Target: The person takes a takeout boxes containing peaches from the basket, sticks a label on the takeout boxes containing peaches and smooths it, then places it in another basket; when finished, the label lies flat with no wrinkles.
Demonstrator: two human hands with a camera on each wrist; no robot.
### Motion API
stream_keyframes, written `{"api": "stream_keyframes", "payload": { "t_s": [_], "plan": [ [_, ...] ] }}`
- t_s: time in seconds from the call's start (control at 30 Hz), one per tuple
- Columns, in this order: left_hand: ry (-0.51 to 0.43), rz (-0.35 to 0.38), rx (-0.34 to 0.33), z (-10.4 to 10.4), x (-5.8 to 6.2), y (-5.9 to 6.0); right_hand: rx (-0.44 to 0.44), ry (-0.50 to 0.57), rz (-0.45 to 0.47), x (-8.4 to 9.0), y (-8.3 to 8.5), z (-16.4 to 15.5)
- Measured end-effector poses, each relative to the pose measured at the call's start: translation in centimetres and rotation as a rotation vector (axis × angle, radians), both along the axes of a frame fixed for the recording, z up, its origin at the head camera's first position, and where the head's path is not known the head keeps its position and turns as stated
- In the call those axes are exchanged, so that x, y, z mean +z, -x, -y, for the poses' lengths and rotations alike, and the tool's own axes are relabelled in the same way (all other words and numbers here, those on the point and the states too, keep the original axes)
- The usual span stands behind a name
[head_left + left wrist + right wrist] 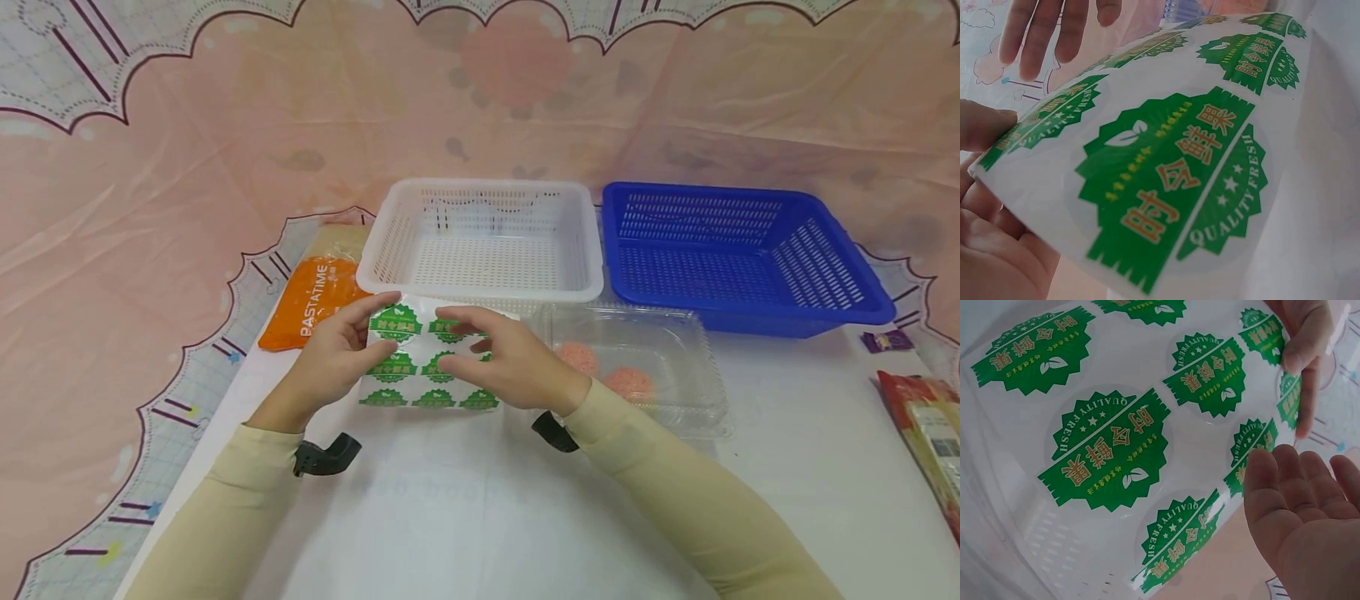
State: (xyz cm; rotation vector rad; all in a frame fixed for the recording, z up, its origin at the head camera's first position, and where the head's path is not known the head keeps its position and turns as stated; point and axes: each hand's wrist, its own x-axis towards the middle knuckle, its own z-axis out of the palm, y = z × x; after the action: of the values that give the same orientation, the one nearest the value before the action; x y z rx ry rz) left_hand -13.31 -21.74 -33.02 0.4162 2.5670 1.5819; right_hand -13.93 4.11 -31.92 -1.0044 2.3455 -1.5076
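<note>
A white sheet of green round stickers (433, 398) with Chinese lettering and "Quality Fresh" on them is held up above the table. My left hand (337, 358) pinches its left edge, the thumb on the printed face and fingers behind, as the left wrist view shows. My right hand (521, 360) is in front of the sheet's right part, fingers extended and spread a little from the thumb. In the right wrist view its fingertips (1261, 461) overlap the sheet's edge, and nothing is gripped in that hand.
A clear plastic clamshell box (678, 358) with pink round pieces (630, 384) sits right of the sheet. Behind stand a white basket (480, 292) and a blue basket (750, 310). An orange PASTATIME bag (322, 292) lies left; a purple wrapper (887, 341) and red-yellow packet (926, 433) lie right.
</note>
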Motion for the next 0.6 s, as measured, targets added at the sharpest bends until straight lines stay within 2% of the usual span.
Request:
{"api": "stream_keyframes", "payload": {
  "t_s": [0.23, 0.6],
  "plan": [
    [0.057, -0.049, 0.019, -0.1, 0.05, 0.02, 0.004, -0.01, 0.026, 0.19, 0.15, 0.49],
    [0.015, -0.058, -0.007, -0.29, 0.07, -0.11, 0.002, -0.014, 0.036, 0.13, 0.32, 0.86]
  ]
}}
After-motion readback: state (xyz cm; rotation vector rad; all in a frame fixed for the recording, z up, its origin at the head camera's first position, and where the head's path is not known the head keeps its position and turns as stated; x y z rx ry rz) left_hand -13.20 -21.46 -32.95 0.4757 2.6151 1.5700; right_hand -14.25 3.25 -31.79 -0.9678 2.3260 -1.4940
